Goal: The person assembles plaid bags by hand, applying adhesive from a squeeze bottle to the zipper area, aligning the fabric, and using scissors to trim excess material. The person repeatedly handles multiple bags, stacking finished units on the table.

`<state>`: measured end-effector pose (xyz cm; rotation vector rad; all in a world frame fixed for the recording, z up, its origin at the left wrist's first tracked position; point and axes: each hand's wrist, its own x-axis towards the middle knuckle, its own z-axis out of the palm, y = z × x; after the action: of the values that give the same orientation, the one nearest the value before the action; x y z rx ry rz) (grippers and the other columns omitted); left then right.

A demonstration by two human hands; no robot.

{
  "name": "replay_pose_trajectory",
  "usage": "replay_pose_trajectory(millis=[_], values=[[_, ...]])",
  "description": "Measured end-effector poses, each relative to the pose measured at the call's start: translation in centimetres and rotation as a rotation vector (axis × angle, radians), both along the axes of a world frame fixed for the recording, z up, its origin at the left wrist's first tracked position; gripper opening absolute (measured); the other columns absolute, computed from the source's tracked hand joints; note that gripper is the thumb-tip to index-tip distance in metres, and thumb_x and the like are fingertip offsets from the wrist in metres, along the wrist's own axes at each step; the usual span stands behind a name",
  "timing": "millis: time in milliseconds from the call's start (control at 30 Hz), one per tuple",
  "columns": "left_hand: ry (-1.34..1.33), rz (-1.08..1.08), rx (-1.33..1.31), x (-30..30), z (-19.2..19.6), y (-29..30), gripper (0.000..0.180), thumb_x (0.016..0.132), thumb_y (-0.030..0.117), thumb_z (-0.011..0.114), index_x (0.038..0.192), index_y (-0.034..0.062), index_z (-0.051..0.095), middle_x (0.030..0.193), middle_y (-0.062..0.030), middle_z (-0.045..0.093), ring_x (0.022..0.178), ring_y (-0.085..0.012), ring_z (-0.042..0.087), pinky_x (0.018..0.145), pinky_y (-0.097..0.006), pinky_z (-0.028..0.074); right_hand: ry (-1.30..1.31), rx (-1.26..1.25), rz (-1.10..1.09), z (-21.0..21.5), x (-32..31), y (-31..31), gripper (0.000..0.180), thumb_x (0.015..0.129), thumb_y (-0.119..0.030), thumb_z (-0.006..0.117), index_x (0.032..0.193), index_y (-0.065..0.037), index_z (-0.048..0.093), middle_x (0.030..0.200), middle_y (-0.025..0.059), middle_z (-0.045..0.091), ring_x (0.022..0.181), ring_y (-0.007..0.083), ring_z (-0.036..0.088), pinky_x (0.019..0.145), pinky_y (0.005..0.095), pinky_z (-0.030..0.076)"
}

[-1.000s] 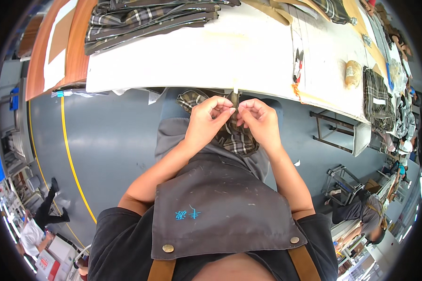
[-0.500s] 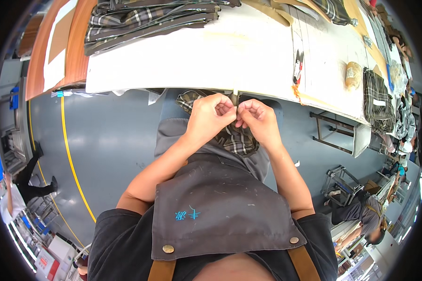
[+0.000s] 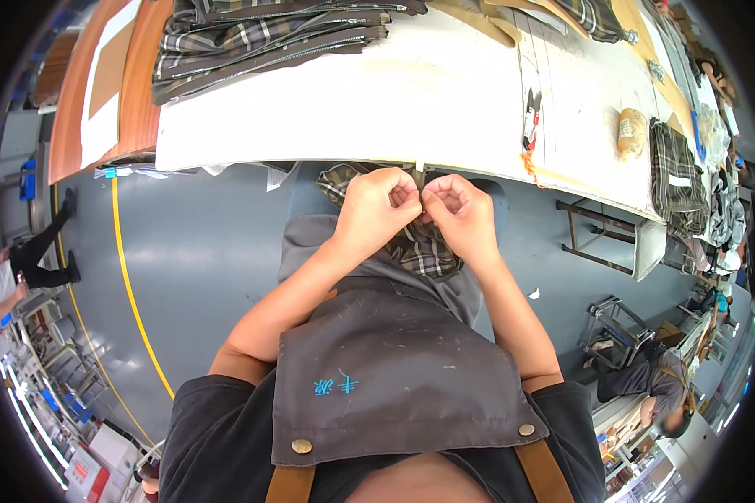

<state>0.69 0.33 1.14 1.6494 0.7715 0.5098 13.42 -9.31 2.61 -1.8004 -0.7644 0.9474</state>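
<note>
A dark plaid garment, checked in brown, black and white, lies bunched over my lap. Above it, at the table's near edge, my left hand and my right hand meet with their fingertips almost touching. Each is closed in a thumb-and-finger pinch on a narrow dark strip that runs up between them and seems to belong to the garment. The fingers hide the exact spot they grip. Another fold of the plaid cloth shows left of my left hand.
Across the front stands a white table. Plaid garments with zippers are stacked at its far left. Red-and-black thread snips, a tan thread cone and folded plaid cloth lie rightward. A low metal-framed stool stands under the right side.
My pinching fingers have shifted slightly, with the right fingertips curling in closer. Over at the far left, a walking person has moved further forward along the floor.
</note>
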Motion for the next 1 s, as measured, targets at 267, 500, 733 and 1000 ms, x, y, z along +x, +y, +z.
replay_pose_trajectory(millis=[267, 500, 733, 1000], values=[[-0.041, 0.025, -0.028, 0.1, -0.3, 0.1, 0.007, 0.075, 0.000, 0.067, 0.079, -0.0010, 0.062, 0.068, -0.0032, 0.063, 0.056, -0.0048, 0.054, 0.052, -0.022, 0.045, -0.012, 0.043, 0.023, 0.0, 0.5, 0.7, 0.004, 0.080, 0.000, 0.064, 0.083, 0.002, 0.064, 0.071, 0.0058, 0.067, 0.063, 0.0096, 0.066, 0.057, 0.0236, 0.052], [-0.031, -0.007, 0.379, 0.5, -0.1, 0.6, 0.007, 0.074, -0.001, 0.066, 0.081, -0.0010, 0.063, 0.069, -0.0039, 0.063, 0.057, -0.0057, 0.055, 0.053, -0.022, 0.046, 0.055, 0.043, 0.031, 0.1, 0.6, 0.8, 0.002, 0.081, 0.003, 0.061, 0.082, 0.003, 0.063, 0.072, 0.0054, 0.066, 0.063, 0.0089, 0.064, 0.058, 0.0221, 0.052], [-0.039, 0.088, -0.143, 0.5, -0.6, 0.2, 0.005, 0.076, -0.001, 0.066, 0.081, -0.0008, 0.064, 0.072, -0.0026, 0.065, 0.061, -0.0043, 0.056, 0.055, -0.021, 0.047, 0.268, -0.004, -0.087, 0.1, 0.6, 0.9, 0.001, 0.081, 0.002, 0.062, 0.081, 0.001, 0.063, 0.069, 0.0035, 0.064, 0.063, 0.0092, 0.064, 0.058, 0.0233, 0.051], [-0.013, 0.015, 0.021, 0.3, -0.1, 0.5, 0.007, 0.076, -0.001, 0.066, 0.083, -0.0013, 0.065, 0.074, -0.0022, 0.066, 0.065, -0.0038, 0.059, 0.059, -0.020, 0.049, -0.309, 0.044, 0.087, 0.5, 0.8, 1.6, 0.005, 0.079, -0.001, 0.065, 0.082, 0.002, 0.065, 0.071, 0.0042, 0.066, 0.064, 0.0100, 0.065, 0.062, 0.0237, 0.053]])
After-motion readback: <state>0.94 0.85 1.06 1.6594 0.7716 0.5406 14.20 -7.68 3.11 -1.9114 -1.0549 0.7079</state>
